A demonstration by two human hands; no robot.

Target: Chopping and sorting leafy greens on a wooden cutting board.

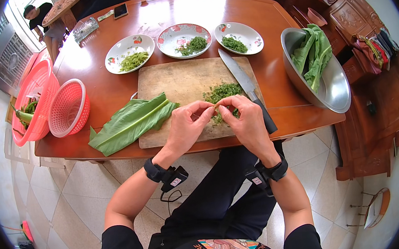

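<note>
My left hand and my right hand meet over the wooden cutting board, thumbs and forefingers pinching a tiny piece too small to identify. Chopped green leaves lie just beyond and beneath the fingertips. To the right, a kitchen knife with a black handle rests across the board, its handle reaching past the board's near right corner. A large green leaf lies to the left, overlapping the board's left edge.
Beyond the board stand a left plate, a middle plate and a right plate with chopped greens. Pink baskets stand left; a steel basin with leaves stands right. A phone, a glass and a seated person are farther back.
</note>
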